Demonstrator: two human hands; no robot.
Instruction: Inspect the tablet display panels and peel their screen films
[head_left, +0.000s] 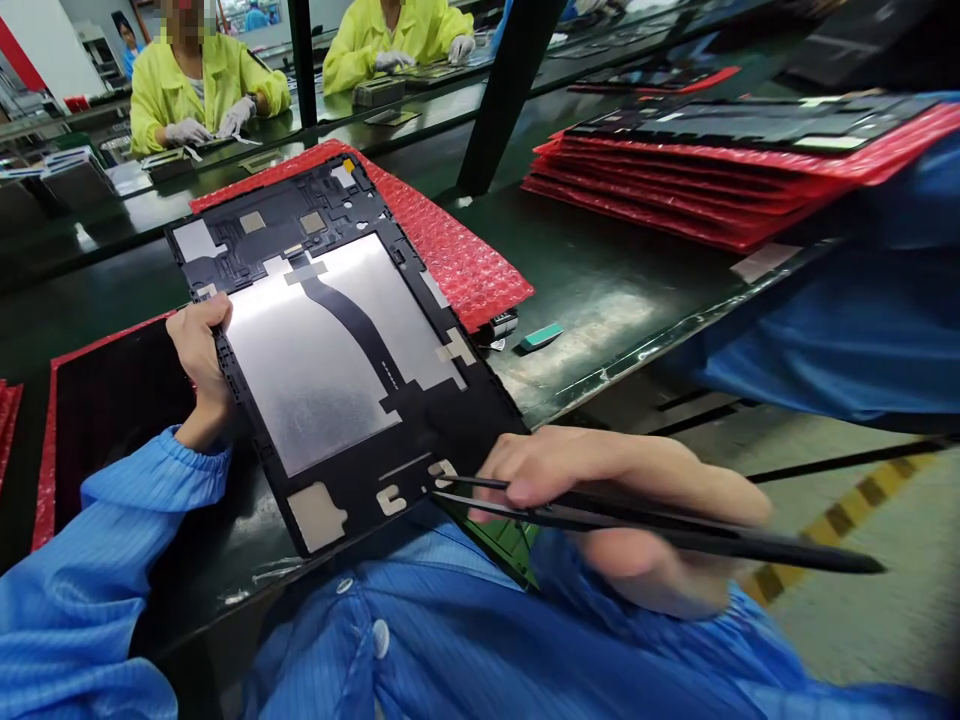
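Note:
A black tablet frame (337, 350) with a silver metal back and a black flex cable down its middle is held tilted over the bench edge. My left hand (199, 365) grips its left edge, thumb on the rim. My right hand (600, 490) is closed on black tweezers (660, 525). The tweezer tips (439, 488) touch a small pale sticker near the frame's lower right corner.
Red bubble wrap (457, 250) lies under and behind the frame. A stack of red-wrapped panels (720, 170) sits at the right. A small green piece (541, 337) lies on the dark bench (615, 300). Two people in yellow coats (202, 90) work at the far bench.

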